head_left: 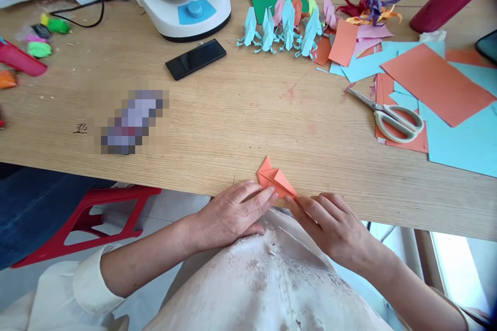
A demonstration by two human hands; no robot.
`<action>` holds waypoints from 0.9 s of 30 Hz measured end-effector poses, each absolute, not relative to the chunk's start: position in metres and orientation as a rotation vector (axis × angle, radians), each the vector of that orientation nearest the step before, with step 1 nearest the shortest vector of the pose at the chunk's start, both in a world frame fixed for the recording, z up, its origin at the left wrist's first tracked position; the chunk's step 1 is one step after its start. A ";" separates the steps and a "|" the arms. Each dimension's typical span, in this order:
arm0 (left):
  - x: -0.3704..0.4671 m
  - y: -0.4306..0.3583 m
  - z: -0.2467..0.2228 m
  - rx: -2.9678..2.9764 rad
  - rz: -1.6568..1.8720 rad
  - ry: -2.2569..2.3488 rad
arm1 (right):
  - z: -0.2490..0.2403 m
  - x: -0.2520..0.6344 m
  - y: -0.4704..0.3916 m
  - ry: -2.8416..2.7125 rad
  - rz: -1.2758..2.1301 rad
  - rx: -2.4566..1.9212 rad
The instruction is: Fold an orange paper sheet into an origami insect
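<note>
A small piece of folded orange origami paper [276,181] lies at the table's near edge, with a pointed flap at its upper left and a raised triangular fold on top. My left hand [233,212] holds the paper down from the left, its fingertips on the lower side and its thumb apart below. At the lower right corner, my right hand [334,225] pinches the paper's narrow tip between thumb and index finger. What lies under the fingertips is hidden.
Scissors [399,121] rest on orange and blue paper sheets [462,139] at the right. Several folded paper figures [288,23] stand at the back, near a white fan [190,10]. A black phone [196,59] lies before the fan. A red stool [108,217] stands below left.
</note>
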State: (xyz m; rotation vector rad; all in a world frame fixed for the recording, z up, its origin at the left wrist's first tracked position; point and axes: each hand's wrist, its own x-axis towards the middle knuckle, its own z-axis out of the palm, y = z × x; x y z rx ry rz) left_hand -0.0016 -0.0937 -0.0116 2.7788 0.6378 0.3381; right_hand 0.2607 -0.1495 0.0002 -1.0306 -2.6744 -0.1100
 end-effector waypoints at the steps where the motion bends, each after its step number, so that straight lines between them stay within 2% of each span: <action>1: -0.002 -0.094 -0.012 2.822 0.327 0.624 | 0.000 0.261 -0.149 -2.680 -0.111 -1.015; 6: -0.003 -0.102 -0.016 3.044 0.252 0.740 | -0.004 0.258 -0.149 -2.639 -0.104 -1.035; 23: 0.026 -0.118 -0.043 3.113 0.632 1.004 | -0.024 0.256 -0.168 -2.569 -0.186 -1.184; 27: 0.030 -0.114 -0.041 3.149 0.618 0.987 | -0.025 0.257 -0.167 -2.556 -0.175 -1.172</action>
